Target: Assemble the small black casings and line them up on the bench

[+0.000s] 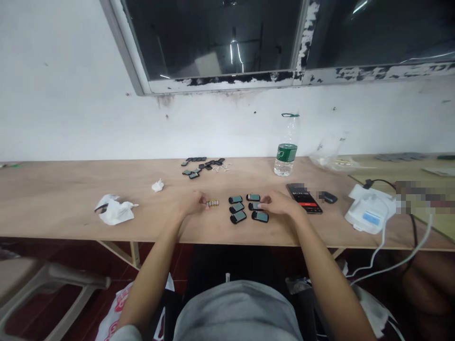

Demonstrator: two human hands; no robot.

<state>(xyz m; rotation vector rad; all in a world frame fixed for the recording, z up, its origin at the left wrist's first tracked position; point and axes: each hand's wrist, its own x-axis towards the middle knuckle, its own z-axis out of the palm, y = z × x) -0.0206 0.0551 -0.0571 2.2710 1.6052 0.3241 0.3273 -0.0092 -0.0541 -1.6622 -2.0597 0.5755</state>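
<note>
On the table in front of me, several small black rounded cases with grey-green panels form two columns; one is the front-left case [238, 217]. My right hand [276, 203] reaches in from the right, with its thumb and fingertips closed at the edge of the middle case in the right column [253, 206]. To the left of the columns lies a short row of small yellow-and-silver cylinders [213, 202] that look like batteries. The curled fingers of my left hand [196, 202] pinch at the left end of this row.
Farther back lie more black cases [209, 164] and small white bits [221, 168]. A water bottle [286, 151] stands near the wall. To the right are a phone [304, 198], a dark fob-like object [329, 197] and a white box with cables [369, 210]. Crumpled tissue [117, 212] lies left.
</note>
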